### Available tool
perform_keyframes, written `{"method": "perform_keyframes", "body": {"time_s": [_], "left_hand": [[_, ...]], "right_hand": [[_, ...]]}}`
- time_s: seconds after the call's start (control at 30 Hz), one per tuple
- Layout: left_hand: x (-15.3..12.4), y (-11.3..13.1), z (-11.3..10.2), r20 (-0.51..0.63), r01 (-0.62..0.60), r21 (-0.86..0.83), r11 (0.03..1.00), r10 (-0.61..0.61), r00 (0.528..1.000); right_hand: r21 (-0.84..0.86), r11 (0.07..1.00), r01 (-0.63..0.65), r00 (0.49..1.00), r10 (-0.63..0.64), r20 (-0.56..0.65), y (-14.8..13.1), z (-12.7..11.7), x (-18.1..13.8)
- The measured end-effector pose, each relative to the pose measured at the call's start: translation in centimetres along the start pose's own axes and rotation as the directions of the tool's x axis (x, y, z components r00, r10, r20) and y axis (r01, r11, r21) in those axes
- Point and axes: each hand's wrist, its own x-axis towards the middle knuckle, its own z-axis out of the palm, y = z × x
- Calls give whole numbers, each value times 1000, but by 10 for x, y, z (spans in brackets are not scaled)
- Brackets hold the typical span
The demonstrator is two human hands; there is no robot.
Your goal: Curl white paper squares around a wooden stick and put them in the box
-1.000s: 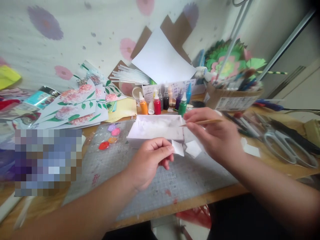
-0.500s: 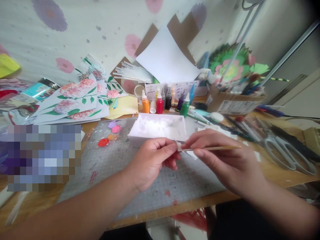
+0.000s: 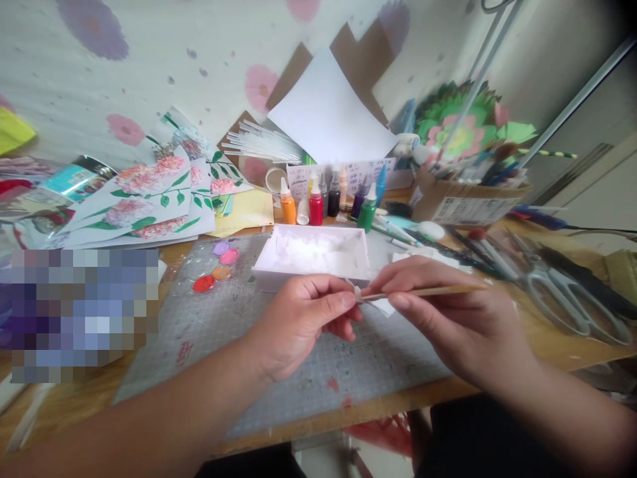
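Between the thumb and fingers of my left hand (image 3: 313, 312) is pinched a small white piece (image 3: 357, 293), too small to make out clearly. My right hand (image 3: 448, 305) grips a thin wooden stick (image 3: 428, 291) with its fingertips, and the tip of the stick meets the white piece. Just beyond my hands stands a white box (image 3: 263, 267) with fluffy white bits (image 3: 313, 247) inside. Both hands hover over a grey cutting mat (image 3: 298, 392). White paper scraps (image 3: 385, 307) lie partly hidden behind my right hand.
Blobs of red, orange, pink and purple paint (image 3: 204, 283) sit on a clear sheet at left. Behind the box stand several paint bottles (image 3: 315, 204). Large scissors (image 3: 572, 295) lie at right, near a cardboard box (image 3: 468, 202) of brushes. Flower pictures (image 3: 149, 192) lie at back left.
The stick has tilted slightly at the white piece, and my right hand has shifted a little to the right. My left hand keeps its pinch.
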Motion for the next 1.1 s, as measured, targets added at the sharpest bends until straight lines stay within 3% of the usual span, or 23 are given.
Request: {"method": "perform_keyframes", "body": {"time_s": [0.5, 0.83, 1.1], "left_hand": [[0, 2, 0, 45, 21, -19, 1000, -20, 999], [0, 3, 0, 44, 67, -46, 997, -65, 997], [-2, 4, 2, 35, 50, -28, 998, -49, 998]], "right_hand": [[314, 938, -147, 985, 169, -45, 7, 1, -5], [95, 995, -34, 999, 32, 26, -5, -2, 0], [115, 993, -26, 999, 23, 23, -3, -1, -2]]}}
